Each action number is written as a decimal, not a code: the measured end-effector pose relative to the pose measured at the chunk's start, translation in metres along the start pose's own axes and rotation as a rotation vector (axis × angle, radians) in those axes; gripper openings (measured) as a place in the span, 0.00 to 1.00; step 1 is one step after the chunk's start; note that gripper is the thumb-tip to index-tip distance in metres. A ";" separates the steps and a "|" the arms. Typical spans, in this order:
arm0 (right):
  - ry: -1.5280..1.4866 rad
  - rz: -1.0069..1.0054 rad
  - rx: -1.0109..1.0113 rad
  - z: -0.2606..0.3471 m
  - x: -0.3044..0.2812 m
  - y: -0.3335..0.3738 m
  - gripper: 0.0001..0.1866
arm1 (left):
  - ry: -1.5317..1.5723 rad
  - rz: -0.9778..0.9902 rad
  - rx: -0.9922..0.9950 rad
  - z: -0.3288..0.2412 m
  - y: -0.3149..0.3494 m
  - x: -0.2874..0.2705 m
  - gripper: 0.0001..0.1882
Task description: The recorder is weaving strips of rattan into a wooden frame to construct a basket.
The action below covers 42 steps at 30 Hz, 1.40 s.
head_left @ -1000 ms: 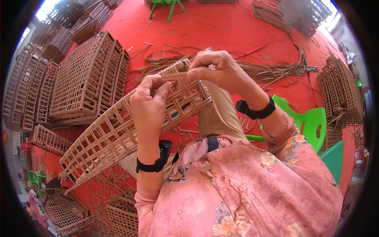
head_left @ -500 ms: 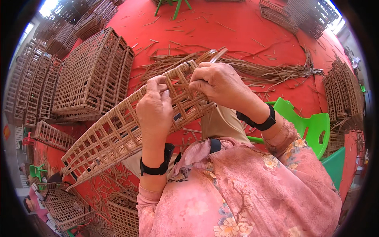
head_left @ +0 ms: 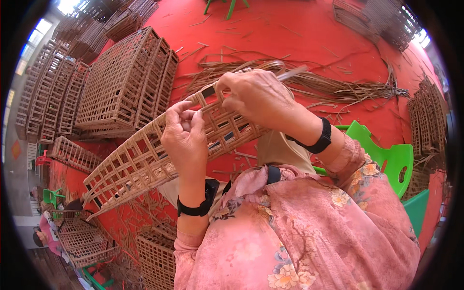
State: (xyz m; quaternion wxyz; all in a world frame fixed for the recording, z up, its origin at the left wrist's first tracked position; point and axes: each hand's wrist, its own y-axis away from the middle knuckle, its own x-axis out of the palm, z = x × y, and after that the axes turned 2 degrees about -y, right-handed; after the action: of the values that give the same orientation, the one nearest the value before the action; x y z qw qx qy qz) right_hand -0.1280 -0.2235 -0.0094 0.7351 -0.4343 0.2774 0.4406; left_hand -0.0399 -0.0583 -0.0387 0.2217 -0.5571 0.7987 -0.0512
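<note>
A long woven openwork basket (head_left: 145, 150) lies slantwise across my lap, its wrapped upper rim running up to the right. My left hand (head_left: 186, 140) is closed at this rim, thumb and forefinger pinched on it. Farther right along the same rim, my right hand (head_left: 261, 99) is closed with bent fingers on a flat weaving strip (head_left: 293, 72), whose loose part sticks out beyond the knuckles. A dark bare patch of frame (head_left: 208, 92) shows between the two hands. The right fingertips are partly hidden behind the hand.
A bundle of long brown strips (head_left: 348, 87) lies on the red floor (head_left: 290, 29) ahead. Stacked woven baskets (head_left: 116, 82) stand at the left, more (head_left: 427, 121) at the right. A green chair (head_left: 382, 154) is by my right arm. Another person (head_left: 46, 232) sits far lower left.
My right hand has shifted left along the rim, uncovering the dark patch near it. My left hand's fingers have drawn into a pinch. The whole view has swung slightly.
</note>
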 end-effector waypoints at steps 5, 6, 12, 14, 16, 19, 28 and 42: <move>-0.055 -0.085 -0.024 -0.001 0.000 0.000 0.10 | -0.407 -0.050 0.330 0.009 0.004 -0.009 0.04; -0.056 -0.099 -0.061 -0.004 0.001 -0.001 0.10 | -0.489 -0.049 0.328 0.007 0.005 -0.010 0.04; -0.112 -0.181 -0.081 -0.005 0.018 -0.001 0.09 | -0.514 -0.033 0.285 0.012 0.003 -0.019 0.09; -0.141 -0.199 -0.067 0.000 0.021 0.003 0.09 | -0.580 -0.039 0.282 0.008 0.008 -0.029 0.14; -0.081 -0.256 -0.072 0.003 0.023 0.007 0.07 | -0.601 -0.016 0.258 0.008 0.008 -0.026 0.14; -0.095 -0.290 -0.050 0.003 0.029 0.011 0.06 | -0.586 0.054 0.200 0.008 0.004 -0.023 0.13; -0.035 -0.407 -0.201 -0.004 0.041 0.034 0.14 | 0.034 0.078 -0.137 0.018 -0.013 -0.032 0.13; -1.321 -0.403 0.460 -0.056 0.033 0.071 0.12 | 0.188 -0.012 -0.126 0.012 -0.008 -0.025 0.12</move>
State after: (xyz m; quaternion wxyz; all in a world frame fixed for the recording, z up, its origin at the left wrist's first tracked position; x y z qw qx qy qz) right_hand -0.1773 -0.2428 -0.0893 0.8887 0.0452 -0.2239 0.3975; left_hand -0.0209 -0.0361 -0.0395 0.1098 -0.5674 0.8143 -0.0541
